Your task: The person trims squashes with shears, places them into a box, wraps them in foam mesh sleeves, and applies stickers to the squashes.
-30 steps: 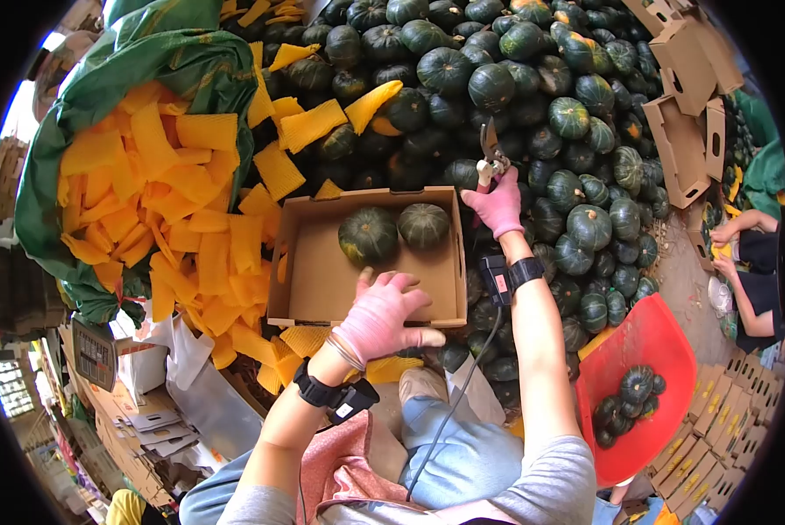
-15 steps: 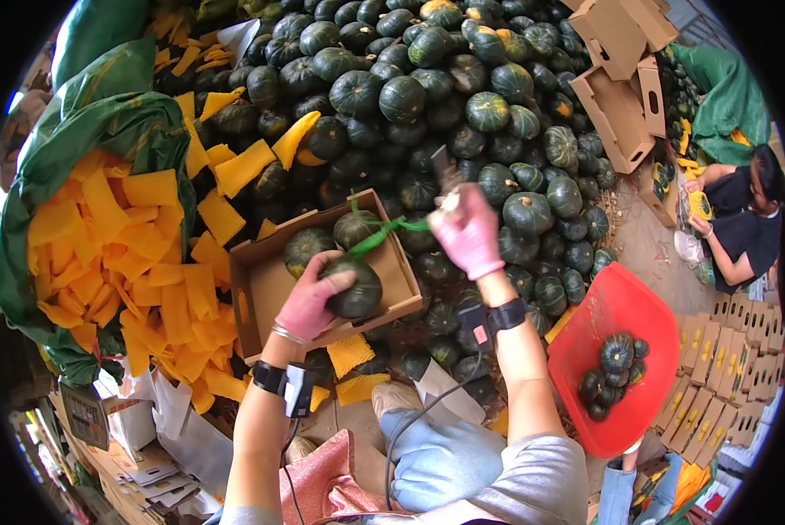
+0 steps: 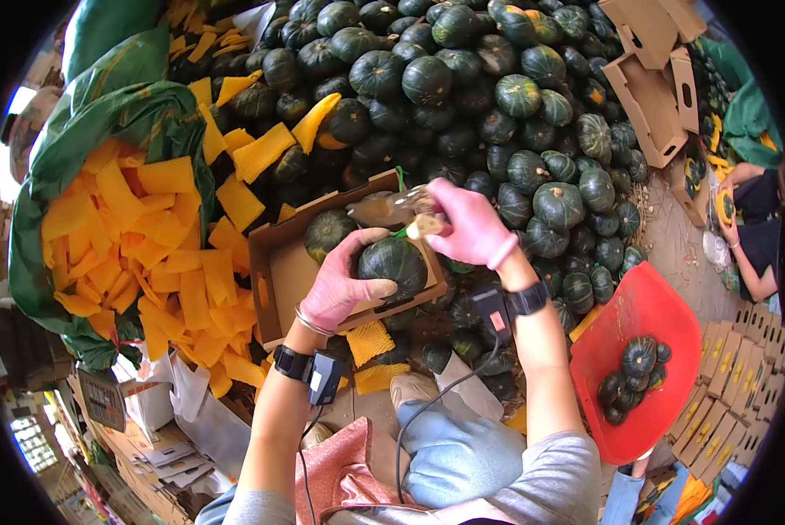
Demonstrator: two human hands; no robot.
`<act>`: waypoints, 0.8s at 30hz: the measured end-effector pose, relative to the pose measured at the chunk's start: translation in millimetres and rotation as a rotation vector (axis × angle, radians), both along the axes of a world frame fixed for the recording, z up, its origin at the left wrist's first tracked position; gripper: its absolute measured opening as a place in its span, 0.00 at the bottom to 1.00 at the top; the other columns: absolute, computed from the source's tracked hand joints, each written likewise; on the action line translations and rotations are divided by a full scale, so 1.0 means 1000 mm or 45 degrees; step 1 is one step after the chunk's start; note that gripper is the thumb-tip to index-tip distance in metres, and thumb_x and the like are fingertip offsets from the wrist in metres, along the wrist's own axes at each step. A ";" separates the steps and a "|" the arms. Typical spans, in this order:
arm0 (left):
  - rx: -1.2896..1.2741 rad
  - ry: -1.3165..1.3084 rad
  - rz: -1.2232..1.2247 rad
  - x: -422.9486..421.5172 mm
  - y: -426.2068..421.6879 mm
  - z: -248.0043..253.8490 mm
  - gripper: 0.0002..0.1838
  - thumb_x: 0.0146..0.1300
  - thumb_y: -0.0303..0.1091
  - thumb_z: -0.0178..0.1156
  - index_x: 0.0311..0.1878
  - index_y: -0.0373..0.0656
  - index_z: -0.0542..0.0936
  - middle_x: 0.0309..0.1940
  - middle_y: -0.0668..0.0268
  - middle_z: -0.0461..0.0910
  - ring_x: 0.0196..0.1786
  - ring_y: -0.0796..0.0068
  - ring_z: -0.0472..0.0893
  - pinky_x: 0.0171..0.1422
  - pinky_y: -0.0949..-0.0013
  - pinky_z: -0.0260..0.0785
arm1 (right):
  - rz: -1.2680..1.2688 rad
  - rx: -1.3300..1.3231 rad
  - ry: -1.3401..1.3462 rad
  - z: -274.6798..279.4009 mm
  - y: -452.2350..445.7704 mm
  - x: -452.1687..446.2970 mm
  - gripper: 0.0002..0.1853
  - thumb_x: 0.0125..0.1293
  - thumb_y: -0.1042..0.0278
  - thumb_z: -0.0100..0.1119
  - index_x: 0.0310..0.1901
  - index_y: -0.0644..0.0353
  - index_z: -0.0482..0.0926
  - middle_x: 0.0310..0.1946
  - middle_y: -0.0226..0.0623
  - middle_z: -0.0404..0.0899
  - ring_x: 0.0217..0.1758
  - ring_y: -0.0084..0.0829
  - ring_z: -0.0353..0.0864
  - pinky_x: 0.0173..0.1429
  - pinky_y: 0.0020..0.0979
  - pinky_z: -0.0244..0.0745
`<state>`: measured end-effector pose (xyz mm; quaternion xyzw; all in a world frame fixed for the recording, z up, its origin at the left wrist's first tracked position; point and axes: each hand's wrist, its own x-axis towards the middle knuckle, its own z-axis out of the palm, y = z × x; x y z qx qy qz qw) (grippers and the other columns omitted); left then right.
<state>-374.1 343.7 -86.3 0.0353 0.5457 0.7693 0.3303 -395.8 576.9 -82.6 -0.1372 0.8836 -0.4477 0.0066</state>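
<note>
While a dark green kabocha squash (image 3: 396,273) is clasped by the left hand (image 3: 338,287), with the fingers spread over its left side and the thumb laid along its near side, a pair of pruning shears (image 3: 377,212) is gripped by the right hand (image 3: 473,226), the blades pointed leftward across the far side of the squash. The two hands are held close together but apart, and whether the squash is touched by the blades cannot be told. The squash is held over the right part of an open cardboard box (image 3: 286,278); whether it is supported by the box floor cannot be told. A second kabocha squash (image 3: 326,231) is set in the box, just beyond the left hand. Beyond both hands, a large squash pile (image 3: 497,105) is seen. Well to the left of the left hand, yellow foam mesh sleeves (image 3: 161,236) are contained in a green sack (image 3: 47,201). Right of the right hand, small squashes (image 3: 639,355) are held in a red scoop-shaped bin (image 3: 657,308).
</note>
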 end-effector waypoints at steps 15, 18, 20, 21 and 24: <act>-0.986 0.836 0.016 0.014 0.001 -0.046 0.22 0.63 0.32 0.60 0.60 0.42 0.73 0.59 0.52 0.72 0.61 0.57 0.73 0.67 0.64 0.64 | -0.952 0.806 -0.006 -0.005 0.104 -0.011 0.19 0.51 0.62 0.64 0.42 0.60 0.71 0.39 0.46 0.79 0.45 0.46 0.80 0.50 0.45 0.74; -0.983 0.785 0.026 0.014 0.003 -0.039 0.20 0.63 0.32 0.60 0.58 0.43 0.75 0.58 0.51 0.72 0.61 0.51 0.72 0.67 0.62 0.63 | -0.910 1.227 -0.097 -0.022 0.088 -0.038 0.26 0.52 0.53 0.66 0.48 0.60 0.69 0.41 0.47 0.79 0.48 0.47 0.80 0.52 0.47 0.72; -0.967 0.719 0.037 0.015 0.001 -0.036 0.20 0.62 0.32 0.60 0.58 0.43 0.75 0.57 0.53 0.73 0.61 0.54 0.73 0.66 0.63 0.64 | -0.969 1.421 -0.166 -0.043 0.077 -0.047 0.24 0.56 0.52 0.64 0.47 0.58 0.71 0.41 0.44 0.79 0.46 0.43 0.79 0.49 0.47 0.71; -0.953 0.658 0.047 0.016 0.001 -0.033 0.20 0.62 0.32 0.61 0.58 0.43 0.75 0.56 0.54 0.73 0.60 0.56 0.73 0.66 0.64 0.64 | -1.006 1.516 -0.171 -0.055 0.075 -0.050 0.23 0.57 0.52 0.64 0.47 0.57 0.71 0.41 0.43 0.79 0.46 0.42 0.79 0.48 0.46 0.70; -0.921 0.599 0.081 0.019 -0.005 -0.038 0.22 0.61 0.33 0.62 0.59 0.44 0.75 0.55 0.55 0.74 0.60 0.57 0.73 0.65 0.64 0.65 | -1.025 1.571 -0.099 -0.063 0.075 -0.047 0.24 0.55 0.50 0.65 0.46 0.56 0.71 0.39 0.40 0.77 0.44 0.39 0.78 0.46 0.45 0.70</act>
